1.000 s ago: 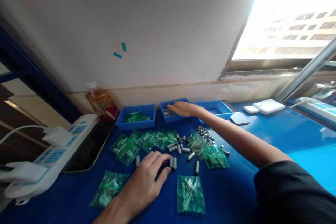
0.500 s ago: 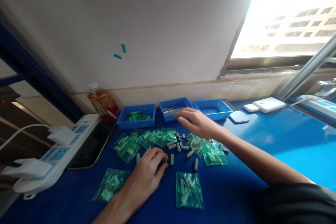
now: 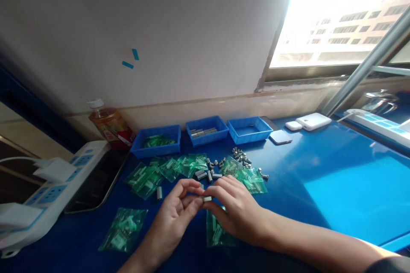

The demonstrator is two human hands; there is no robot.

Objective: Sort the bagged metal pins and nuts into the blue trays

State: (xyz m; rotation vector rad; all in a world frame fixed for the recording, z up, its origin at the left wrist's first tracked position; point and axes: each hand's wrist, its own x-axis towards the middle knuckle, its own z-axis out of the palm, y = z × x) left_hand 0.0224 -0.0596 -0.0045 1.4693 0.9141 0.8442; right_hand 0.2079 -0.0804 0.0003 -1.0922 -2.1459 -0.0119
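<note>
My left hand [image 3: 177,213] and my right hand [image 3: 238,207] meet over the near middle of the table. Between their fingertips they pinch a small metal hex standoff [image 3: 207,198], partly covered by the fingers. Under my right hand lies a green plastic bag [image 3: 214,230] of metal parts, half hidden. Just beyond the fingers is a group of loose hex standoffs [image 3: 201,175]. A single standoff [image 3: 159,193] stands left of my left hand, and another green bag [image 3: 123,230] lies nearer me on that side.
Three blue trays stand along the wall: one with green bags [image 3: 156,152], one with metal rods [image 3: 205,138], one nearly bare [image 3: 251,140]. Filled green bags [image 3: 147,179] and loose screws [image 3: 241,158] lie before them. A phone [image 3: 98,183], power strip [image 3: 57,192] and bottle [image 3: 110,126] flank the left.
My right hand has come back from above the middle tray to meet my left hand. Both now pinch a standoff. The view has shifted slightly to the right.
</note>
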